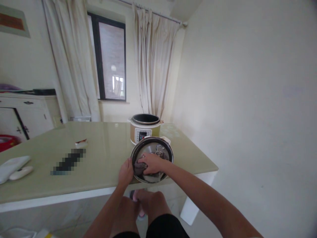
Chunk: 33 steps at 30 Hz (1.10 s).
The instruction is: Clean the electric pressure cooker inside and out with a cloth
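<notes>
A round pressure cooker lid (151,147) is tilted up at the table's front edge, its metal inner side facing me. My left hand (126,172) grips the lid's left rim, fingers closed over the edge. With my right hand (152,163) I press a crumpled grey cloth (140,168) against the inside of the lid, towards its left part. The fingers are bent round the cloth. Just behind the lid stands the pressure cooker (133,130), uncovered, with a dark inside and a control panel in front. The lid hides its lower right part.
The pale green table (104,148) reaches left and back. On it lie a white object (13,167) at far left, a blurred-out dark item (69,162) and a small packet (81,142). A wall (242,99) rises at right; my knees are under the front edge.
</notes>
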Tool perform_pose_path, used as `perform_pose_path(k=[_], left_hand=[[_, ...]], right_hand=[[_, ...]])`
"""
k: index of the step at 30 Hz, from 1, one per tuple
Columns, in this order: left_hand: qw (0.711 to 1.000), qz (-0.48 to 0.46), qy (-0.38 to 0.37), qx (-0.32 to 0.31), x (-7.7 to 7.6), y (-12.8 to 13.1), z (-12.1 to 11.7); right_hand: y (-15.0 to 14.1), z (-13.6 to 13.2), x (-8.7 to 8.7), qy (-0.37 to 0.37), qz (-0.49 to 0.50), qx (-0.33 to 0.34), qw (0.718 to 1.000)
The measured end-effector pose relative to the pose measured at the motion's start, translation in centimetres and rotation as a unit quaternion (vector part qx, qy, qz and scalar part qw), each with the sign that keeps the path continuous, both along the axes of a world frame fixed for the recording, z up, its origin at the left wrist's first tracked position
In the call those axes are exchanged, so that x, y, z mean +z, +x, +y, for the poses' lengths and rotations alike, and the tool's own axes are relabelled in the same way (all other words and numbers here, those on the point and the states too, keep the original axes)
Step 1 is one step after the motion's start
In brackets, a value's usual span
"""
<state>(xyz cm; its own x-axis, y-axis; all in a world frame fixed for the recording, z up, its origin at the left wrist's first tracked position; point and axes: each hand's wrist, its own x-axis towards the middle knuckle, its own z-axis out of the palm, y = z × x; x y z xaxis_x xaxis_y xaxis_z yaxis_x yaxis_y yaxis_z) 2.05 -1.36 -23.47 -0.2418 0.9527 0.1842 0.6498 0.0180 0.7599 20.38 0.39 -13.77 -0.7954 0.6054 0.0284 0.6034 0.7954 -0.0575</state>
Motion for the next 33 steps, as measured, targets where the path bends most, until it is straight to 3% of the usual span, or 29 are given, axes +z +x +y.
perform_pose_path(k=[3,6,8,10,14,18,20,22,25,27,29,33], left_hand=[[1.0,-0.01,0.004,-0.003,0.1,0.1,0.0],[1.0,-0.016,0.011,-0.005,-0.1,0.1,0.0],[1.0,-0.013,0.014,-0.005,-0.3,0.1,0.1],[1.0,-0.008,0.014,-0.004,-0.5,0.0,0.1],[1.0,0.0,0.01,0.002,-0.4,-0.1,0.2],[1.0,-0.003,0.002,0.004,0.0,-0.1,0.3],[1.0,-0.009,0.007,-0.005,0.1,-0.1,0.3],[1.0,-0.013,0.012,-0.015,0.1,-0.1,0.3],[1.0,-0.002,0.008,-0.012,-0.1,-0.1,0.2],[1.0,0.015,0.007,-0.005,-0.3,-0.1,0.1],[1.0,0.029,0.007,-0.003,-0.5,-0.1,0.0],[0.999,0.05,-0.001,0.001,-0.6,-0.3,0.0]], right_hand=[[1.1,0.8,1.5,0.029,0.03,-0.084,0.996],[0.5,2.2,2.2,0.124,0.121,-0.25,0.953],[-0.6,2.9,1.7,0.15,0.147,-0.29,0.934],[-1.9,3.1,0.6,0.131,0.137,-0.244,0.951],[-2.7,2.1,-0.8,0.043,0.072,-0.079,0.993],[-1.0,1.0,0.7,-0.08,-0.018,0.003,0.997],[0.1,1.2,2.4,-0.113,-0.068,0.007,0.991],[0.7,1.8,4.3,-0.1,-0.082,-0.03,0.991],[0.4,2.9,5.8,-0.009,-0.006,-0.173,0.985],[-0.7,3.3,5.2,0.071,0.068,-0.268,0.959],[-2.1,3.1,3.3,0.112,0.109,-0.287,0.945],[-3.6,1.7,-0.9,0.07,0.108,-0.167,0.978]])
